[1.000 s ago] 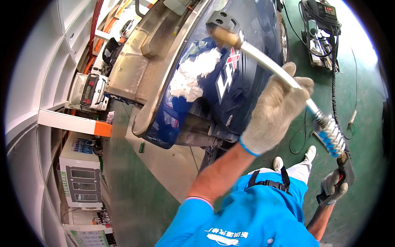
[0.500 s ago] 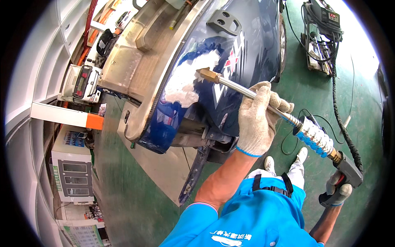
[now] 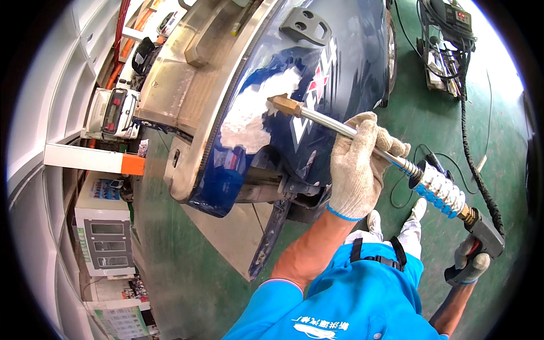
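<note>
A slide-hammer dent puller (image 3: 442, 195) with a brass tip, a steel rod and a ribbed silver weight lies slantwise in front of me. Around its rod my left hand (image 3: 358, 167), in a cream knit glove, is closed. At the other end my right hand (image 3: 471, 262), also gloved, grips the dark pistol handle. The brass tip is over the edge of a bare whitish patch (image 3: 249, 122) on the dark blue truck side panel (image 3: 357, 79); whether it touches the metal I cannot tell. A thick braided cable (image 3: 467, 136) runs from the handle.
The open truck bed (image 3: 187, 96) is on the left, above an exposed bracket (image 3: 269, 243). A wheeled welding machine (image 3: 450, 22) with tools on its cart stands at far right. Thin cable loops (image 3: 396, 201) lie on the green floor near my shoes. A white-and-orange post (image 3: 93, 158) is at left.
The view has shifted slightly. Both hands keep their hold on the dent puller, and its brass tip stays near the bare patch.
</note>
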### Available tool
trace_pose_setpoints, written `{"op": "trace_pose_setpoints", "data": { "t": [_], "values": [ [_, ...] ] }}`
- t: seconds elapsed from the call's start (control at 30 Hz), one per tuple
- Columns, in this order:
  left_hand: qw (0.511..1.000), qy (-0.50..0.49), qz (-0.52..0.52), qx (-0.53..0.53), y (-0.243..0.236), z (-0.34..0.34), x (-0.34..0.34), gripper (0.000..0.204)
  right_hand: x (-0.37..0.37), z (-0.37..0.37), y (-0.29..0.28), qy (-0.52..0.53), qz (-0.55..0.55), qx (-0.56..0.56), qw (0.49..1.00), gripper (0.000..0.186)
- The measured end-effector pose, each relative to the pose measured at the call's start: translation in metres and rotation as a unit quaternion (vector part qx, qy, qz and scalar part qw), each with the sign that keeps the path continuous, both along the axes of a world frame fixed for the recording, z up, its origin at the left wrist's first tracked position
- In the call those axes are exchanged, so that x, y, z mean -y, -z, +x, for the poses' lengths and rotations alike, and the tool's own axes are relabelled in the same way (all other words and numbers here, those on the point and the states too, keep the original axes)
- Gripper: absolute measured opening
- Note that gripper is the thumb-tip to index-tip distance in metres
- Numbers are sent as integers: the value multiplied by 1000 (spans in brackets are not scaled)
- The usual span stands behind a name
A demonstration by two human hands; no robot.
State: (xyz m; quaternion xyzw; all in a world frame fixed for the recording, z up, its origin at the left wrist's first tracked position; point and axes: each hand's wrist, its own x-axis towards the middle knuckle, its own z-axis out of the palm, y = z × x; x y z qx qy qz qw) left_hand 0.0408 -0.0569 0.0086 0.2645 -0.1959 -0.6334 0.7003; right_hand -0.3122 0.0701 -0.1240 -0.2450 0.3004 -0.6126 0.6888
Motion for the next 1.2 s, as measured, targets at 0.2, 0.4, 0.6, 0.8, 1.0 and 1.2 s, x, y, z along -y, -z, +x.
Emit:
{"op": "trace_pose_setpoints", "data": {
  "t": [0.2,0.4,0.6,0.8,1.0,1.2],
  "values": [
    [999,22,-44,-1,9,1,4,22,5,-1,-13,21,9,1,1000,69],
    [996,72,-51,9,23,-66,-11,30,10,-3,-22,1,1,3,1000,71],
    [991,82,-70,-80,17,-51,21,28,11,-16,-26,14,12,0,1000,68],
    [990,79,-114,-10,37,-74,-4,44,13,-15,-31,-17,17,18,1000,74],
    [980,-146,8,-137,-27,46,43,32,15,-32,-24,-16,16,1,1000,76],
    [873,119,-338,-330,-9,68,71,47,34,-11,-46,41,-58,-130,989,84]
  ]
}}
